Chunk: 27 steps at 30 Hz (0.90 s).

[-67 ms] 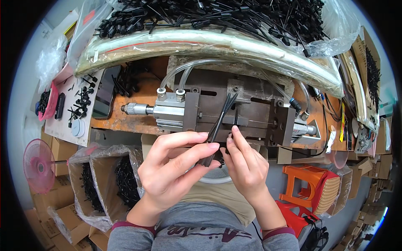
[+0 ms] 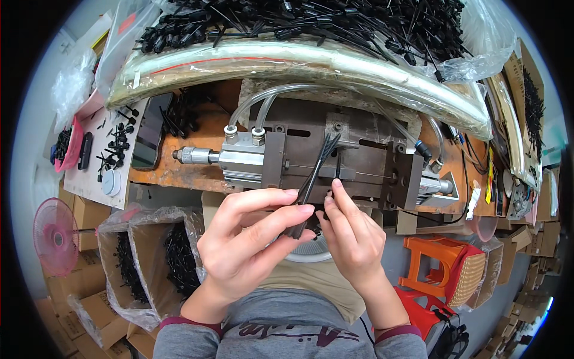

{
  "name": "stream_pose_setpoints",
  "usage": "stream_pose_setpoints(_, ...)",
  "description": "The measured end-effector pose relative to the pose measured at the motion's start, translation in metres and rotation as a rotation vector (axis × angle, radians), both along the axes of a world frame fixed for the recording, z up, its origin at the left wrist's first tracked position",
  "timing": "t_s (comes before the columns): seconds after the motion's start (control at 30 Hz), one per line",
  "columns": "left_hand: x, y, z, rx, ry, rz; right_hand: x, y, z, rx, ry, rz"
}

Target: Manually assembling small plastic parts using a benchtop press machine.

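Between the thumb and fingers of my left hand (image 2: pixel 242 233) are thin black rods (image 2: pixel 314 173) with ribbed tips. They slant up and away, crossing near their far ends, in front of the metal fixture. My right hand (image 2: pixel 353 236) is closed beside them, its fingertips pinching a slim black rod (image 2: pixel 339 164) that points toward the fixture's middle block. Its lower part is mostly hidden by my fingers. The dark metal clamping fixture (image 2: pixel 371 170) lies just beyond both hands, with a silver air cylinder (image 2: pixel 242 160) on its left.
A large heap of black rod parts (image 2: pixel 299 24) fills the back, behind a plastic-wrapped rim (image 2: pixel 299 60). Clear hoses (image 2: pixel 287 88) arch over the fixture. Plastic-lined boxes (image 2: pixel 152 263) of black parts stand at lower left, near a pink fan (image 2: pixel 57 238). An orange stool (image 2: pixel 427 263) stands at right.
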<state>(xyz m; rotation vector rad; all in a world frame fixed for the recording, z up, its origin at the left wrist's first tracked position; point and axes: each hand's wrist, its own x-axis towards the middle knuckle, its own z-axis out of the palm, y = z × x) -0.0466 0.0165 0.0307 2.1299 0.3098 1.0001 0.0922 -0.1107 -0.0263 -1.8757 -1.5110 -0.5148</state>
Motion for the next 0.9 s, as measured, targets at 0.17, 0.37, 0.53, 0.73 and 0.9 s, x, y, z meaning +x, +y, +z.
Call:
stream_pose_setpoints(0.17,0.004,0.003,-0.004,0.024,-0.034,-0.031,0.005,-0.001,0.011,-0.097,0.001,-0.047)
stream_pose_setpoints(0.37,0.005,0.003,-0.003,0.007,-0.032,-0.025,0.003,-0.001,0.019,-0.181,-0.063,-0.086)
stream_pose_setpoints(0.53,0.005,0.000,-0.003,-0.067,-0.006,-0.010,0.001,-0.001,0.023,-0.229,-0.085,-0.107)
stream_pose_setpoints(0.73,0.008,-0.006,-0.009,-0.171,-0.017,-0.098,-0.008,-0.008,0.040,0.045,0.257,0.059)
stream_pose_setpoints(0.9,0.009,-0.022,-0.016,-0.302,-0.026,-0.264,-0.009,-0.015,0.044,0.145,0.342,0.157)
